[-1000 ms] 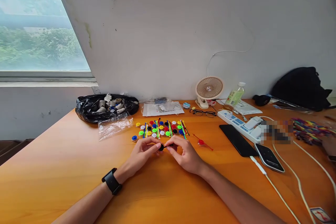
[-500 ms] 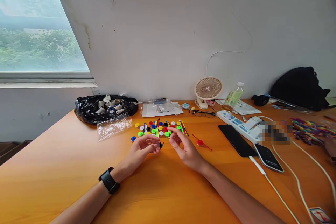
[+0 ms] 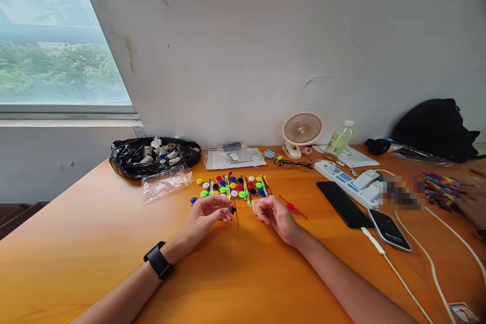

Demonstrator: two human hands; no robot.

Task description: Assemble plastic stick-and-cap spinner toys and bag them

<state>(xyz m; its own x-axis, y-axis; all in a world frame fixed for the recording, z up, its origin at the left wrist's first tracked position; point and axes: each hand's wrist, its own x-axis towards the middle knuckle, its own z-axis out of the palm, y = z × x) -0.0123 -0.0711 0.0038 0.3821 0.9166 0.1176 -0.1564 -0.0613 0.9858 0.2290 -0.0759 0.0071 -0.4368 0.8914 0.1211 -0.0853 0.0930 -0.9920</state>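
Observation:
My left hand (image 3: pixel 212 212), with a black watch on its wrist, pinches a small black disc-shaped piece (image 3: pixel 233 209) between thumb and fingers. A thin, blurred upright streak crosses this piece. My right hand (image 3: pixel 275 215) is curled closed just to the right, apart from the piece, and nothing shows in its fingers. Beyond both hands lie rows of coloured round discs (image 3: pixel 234 193) and thin coloured sticks (image 3: pixel 247 195), partly hidden by my fingers. Right of my right hand lies a red disc with a long thin red stick (image 3: pixel 291 207).
A black plastic bag (image 3: pixel 123 159) and clear bag (image 3: pixel 163 186) lie far left. A fan (image 3: pixel 302 129), glasses (image 3: pixel 292 164) and bottle (image 3: pixel 339 140) stand farther back. Right are a power strip (image 3: pixel 337 177), phones (image 3: pixel 343 205) and cables. Another person's hand (image 3: pixel 473 202) touches colourful strands (image 3: pixel 442 190).
My right hand has gone from loosely open to curled closed, slightly lower. A blurred thin streak now shows at the black piece. My left hand has kept its place.

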